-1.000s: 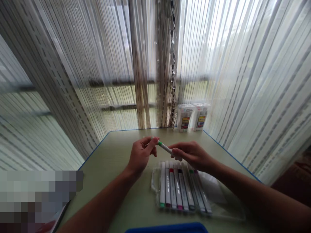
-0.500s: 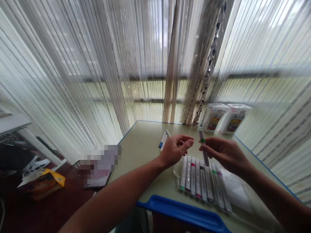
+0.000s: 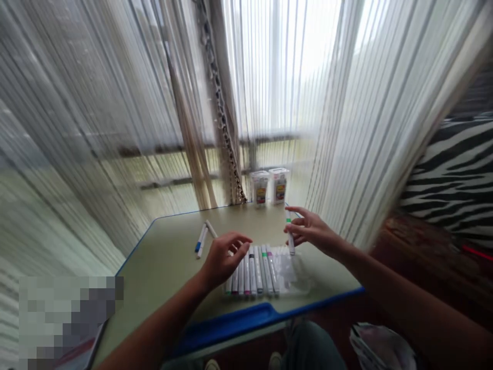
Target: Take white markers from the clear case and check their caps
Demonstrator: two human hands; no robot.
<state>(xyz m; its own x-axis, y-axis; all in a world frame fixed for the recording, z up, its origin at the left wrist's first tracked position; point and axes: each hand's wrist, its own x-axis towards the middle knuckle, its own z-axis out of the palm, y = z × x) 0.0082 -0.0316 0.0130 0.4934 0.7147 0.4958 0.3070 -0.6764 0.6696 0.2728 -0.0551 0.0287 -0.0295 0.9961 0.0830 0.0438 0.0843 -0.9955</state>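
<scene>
Between the fingers of my right hand (image 3: 310, 229) is a white marker with a green band (image 3: 289, 231), held nearly upright over the right part of a clear plastic case (image 3: 295, 285). Several white markers (image 3: 259, 272) with colored bands lie side by side in that case. My left hand (image 3: 225, 257) hovers at the case's left edge, thumb and forefinger apart with nothing between them; it hides the upper ends of some markers. Left of it on the table, a blue-banded marker (image 3: 200, 239) lies among loose white markers (image 3: 210, 228).
Two clear boxes with labels (image 3: 261, 192) stand at the far edge of the pale table (image 3: 162, 277). A blue tray edge (image 3: 231, 321) runs along the front. Sheer curtains (image 3: 300, 103) hang behind. A plastic bag (image 3: 381, 344) sits on the floor at right.
The view has swung to the right. My right hand has moved the green-banded marker from above the row of markers to the right side of the case. My left hand stays open.
</scene>
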